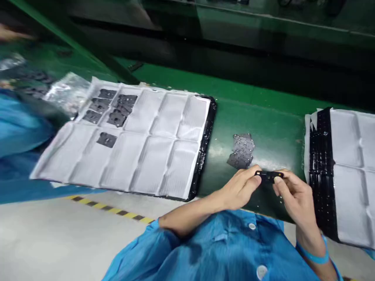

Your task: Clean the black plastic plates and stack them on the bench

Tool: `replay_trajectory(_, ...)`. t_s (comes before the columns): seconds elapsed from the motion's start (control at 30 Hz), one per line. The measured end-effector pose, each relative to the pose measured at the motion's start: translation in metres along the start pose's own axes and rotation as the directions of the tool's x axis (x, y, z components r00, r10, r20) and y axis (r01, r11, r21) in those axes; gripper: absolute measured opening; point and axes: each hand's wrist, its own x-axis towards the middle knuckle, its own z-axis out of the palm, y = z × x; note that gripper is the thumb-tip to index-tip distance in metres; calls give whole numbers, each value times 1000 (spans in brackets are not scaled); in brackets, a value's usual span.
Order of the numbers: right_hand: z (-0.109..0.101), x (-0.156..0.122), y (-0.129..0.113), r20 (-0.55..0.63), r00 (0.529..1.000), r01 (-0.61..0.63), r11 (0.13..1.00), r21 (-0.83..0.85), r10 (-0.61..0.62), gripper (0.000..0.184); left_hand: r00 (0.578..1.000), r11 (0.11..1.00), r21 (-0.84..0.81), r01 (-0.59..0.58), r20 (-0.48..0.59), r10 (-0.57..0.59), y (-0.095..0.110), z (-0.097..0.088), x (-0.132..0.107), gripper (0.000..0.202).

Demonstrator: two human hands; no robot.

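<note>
My left hand and my right hand meet over the green belt, both pinching one small flat black part between fingertips. Just beyond the hands a small pile of dark grey flat parts lies on the belt. To the left a black tray lined with white sheet holds several of the same dark parts in its far left cells.
A second stack of black trays with white lining sits at the right edge. A clear plastic bag lies at the far left beside another person's blue sleeve. A yellow-black striped line marks the floor below.
</note>
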Motion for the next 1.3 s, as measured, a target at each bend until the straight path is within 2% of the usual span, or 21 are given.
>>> replay_trajectory(0.27, 2, -7, 1, 44, 993, 115, 992, -49, -113, 13, 991, 999, 3, 33, -129, -32, -11, 4, 3, 35)
replay_trajectory(0.57, 11, -9, 3, 87, 979, 193, 977, -92, -185, 14, 969, 993, 111, -30, -240, 56, -17, 0, 1, 35)
replay_trajectory(0.83, 13, -12, 4, 75, 983, 171, 982, -78, -165, 14, 965, 988, 134, -72, -242, 103, -18, 0, -1, 33)
replay_trajectory(1.1, 15, -10, 4, 35, 990, 135, 990, -37, -134, 21, 978, 990, 135, -44, -197, 70, -19, 0, -1, 25)
replay_trajectory(1.2, 14, -10, 7, 17, 995, 96, 995, -21, -96, 24, 985, 991, 127, -51, -157, 70, -19, -1, 0, 17)
replay_trajectory(1.3, 13, -11, 9, -54, 998, 27, 1000, 5, -27, 24, 996, 990, 131, -43, -68, 52, -15, -3, 1, 12)
